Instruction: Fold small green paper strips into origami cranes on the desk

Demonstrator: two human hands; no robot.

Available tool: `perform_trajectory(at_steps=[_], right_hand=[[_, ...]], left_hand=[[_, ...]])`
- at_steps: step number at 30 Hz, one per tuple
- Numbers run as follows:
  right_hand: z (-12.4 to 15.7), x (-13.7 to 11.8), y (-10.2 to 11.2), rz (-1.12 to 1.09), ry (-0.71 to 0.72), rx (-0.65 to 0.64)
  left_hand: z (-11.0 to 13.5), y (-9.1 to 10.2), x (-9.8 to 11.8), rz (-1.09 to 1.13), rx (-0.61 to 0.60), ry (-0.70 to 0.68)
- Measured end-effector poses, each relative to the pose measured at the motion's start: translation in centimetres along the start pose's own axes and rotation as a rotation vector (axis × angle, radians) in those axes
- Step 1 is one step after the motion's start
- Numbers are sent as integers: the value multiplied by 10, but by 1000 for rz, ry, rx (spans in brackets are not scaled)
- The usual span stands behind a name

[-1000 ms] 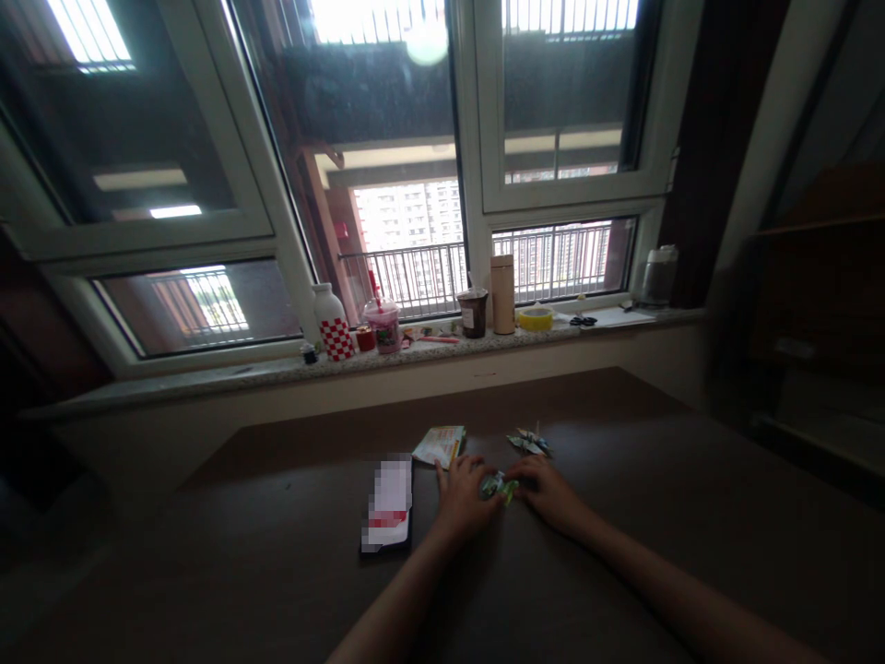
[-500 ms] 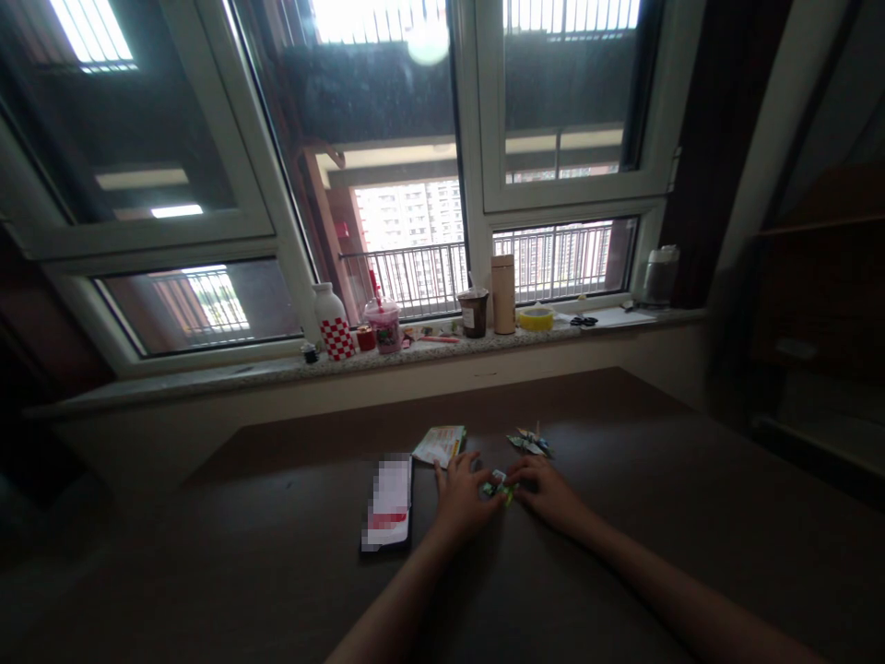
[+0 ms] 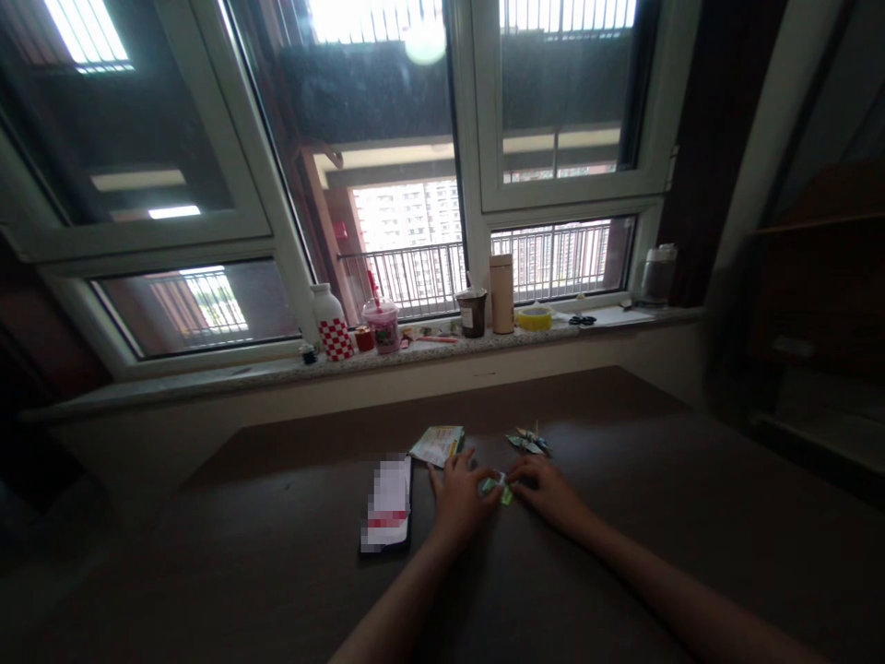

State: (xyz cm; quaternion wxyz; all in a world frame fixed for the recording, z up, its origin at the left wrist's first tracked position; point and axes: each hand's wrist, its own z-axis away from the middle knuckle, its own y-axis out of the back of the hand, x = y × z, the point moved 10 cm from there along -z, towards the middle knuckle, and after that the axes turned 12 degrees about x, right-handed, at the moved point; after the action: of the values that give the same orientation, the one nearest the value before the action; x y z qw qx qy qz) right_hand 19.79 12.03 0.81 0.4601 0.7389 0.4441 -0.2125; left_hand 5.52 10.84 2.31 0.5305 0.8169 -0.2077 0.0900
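Between my two hands, low over the brown table (image 3: 290,572), is a small piece of green and white folded paper (image 3: 507,495). My left hand (image 3: 465,493) pinches its left side, the other fingers arched above the tabletop. From the right, my right hand (image 3: 546,489) grips the paper's other edge with thumb and fingertips. Just beyond the left hand lies a flat patterned paper packet (image 3: 437,444). A folded paper figure with pointed tips (image 3: 530,441) rests past my right hand. Left of my left hand is a phone (image 3: 387,505) with a lit screen.
The windowsill (image 3: 442,350) behind the table holds a checked bottle (image 3: 334,323), a pink cup (image 3: 383,327), a dark drink cup (image 3: 472,314), a tan flask (image 3: 501,295), yellow tape (image 3: 535,319), scissors (image 3: 582,321) and a grey jar (image 3: 658,275).
The fingers have shifted slightly on the green paper, and my left hand's fingers are a little more raised. The packet, phone and folded figure lie where they were.
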Motion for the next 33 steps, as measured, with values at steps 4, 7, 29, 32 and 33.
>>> perform_trajectory(at_steps=[4, 7, 29, 32, 33], right_hand=[[0, 0, 2, 79, 1, 16], [1, -2, 1, 155, 33, 23], [13, -39, 2, 616, 230, 13], [13, -42, 3, 650, 242, 22], [13, -42, 5, 655, 237, 28]], left_hand=[[0, 2, 3, -76, 16, -58], [1, 5, 6, -120, 42, -94], [5, 11, 9, -156, 93, -119], [6, 13, 11, -165, 96, -138], [6, 13, 12, -169, 96, -140]])
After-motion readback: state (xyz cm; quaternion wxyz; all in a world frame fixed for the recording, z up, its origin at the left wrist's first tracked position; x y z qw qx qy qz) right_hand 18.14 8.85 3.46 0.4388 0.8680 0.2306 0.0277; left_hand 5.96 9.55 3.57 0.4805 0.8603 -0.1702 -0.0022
